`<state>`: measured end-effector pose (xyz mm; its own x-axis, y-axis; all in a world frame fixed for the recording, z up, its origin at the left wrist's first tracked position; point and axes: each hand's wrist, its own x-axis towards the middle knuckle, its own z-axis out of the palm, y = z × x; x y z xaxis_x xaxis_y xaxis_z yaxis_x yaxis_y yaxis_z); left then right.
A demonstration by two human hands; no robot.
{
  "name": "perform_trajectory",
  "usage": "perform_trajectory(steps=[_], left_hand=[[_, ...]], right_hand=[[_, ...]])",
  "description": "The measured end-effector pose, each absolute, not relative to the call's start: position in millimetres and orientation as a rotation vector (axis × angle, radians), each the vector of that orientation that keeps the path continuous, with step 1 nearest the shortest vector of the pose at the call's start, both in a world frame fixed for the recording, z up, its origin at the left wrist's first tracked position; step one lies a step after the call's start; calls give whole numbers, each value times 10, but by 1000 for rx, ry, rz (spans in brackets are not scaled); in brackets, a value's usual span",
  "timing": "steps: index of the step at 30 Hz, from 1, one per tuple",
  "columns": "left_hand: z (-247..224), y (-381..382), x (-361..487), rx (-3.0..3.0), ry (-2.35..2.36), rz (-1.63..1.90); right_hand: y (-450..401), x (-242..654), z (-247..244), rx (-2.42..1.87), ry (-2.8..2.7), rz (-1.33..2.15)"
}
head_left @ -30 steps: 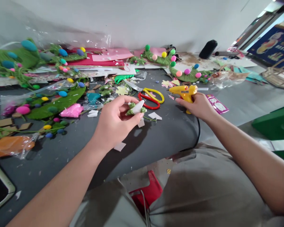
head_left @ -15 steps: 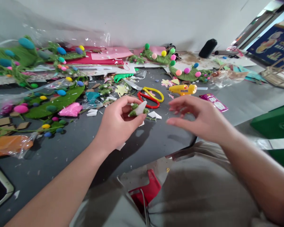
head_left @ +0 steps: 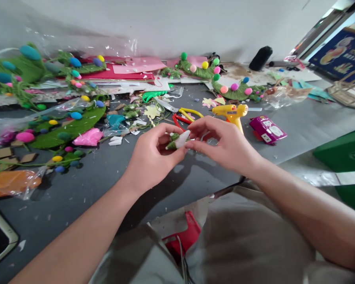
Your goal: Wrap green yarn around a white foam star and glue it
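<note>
Left hand [head_left: 149,157]: curled, pinching piece [head_left: 172,144].
Right hand [head_left: 229,148]: half-closed at white tip [head_left: 184,138]; grip cannot be told.
Piece: between hands, above table [head_left: 106,209].
Skew risk: uneven fingertip pressure.
Knock risk: right hand swinging outward into glue gun [head_left: 231,112].

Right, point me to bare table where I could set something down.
Apart from specks, the table is bare between the orange packet and left forearm; also between the purple packet and right forearm. Crowded around the scissors and along the wall.
</note>
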<state>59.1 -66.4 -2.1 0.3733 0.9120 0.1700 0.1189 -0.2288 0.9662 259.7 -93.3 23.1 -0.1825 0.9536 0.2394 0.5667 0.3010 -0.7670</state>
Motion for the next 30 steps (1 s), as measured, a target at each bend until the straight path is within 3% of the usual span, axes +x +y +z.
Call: perform_trajectory(steps=[30], left_hand=[[-1,-684,597,1598,901,949]], right_hand=[[-916,2620,202,-1412,-1855,694]])
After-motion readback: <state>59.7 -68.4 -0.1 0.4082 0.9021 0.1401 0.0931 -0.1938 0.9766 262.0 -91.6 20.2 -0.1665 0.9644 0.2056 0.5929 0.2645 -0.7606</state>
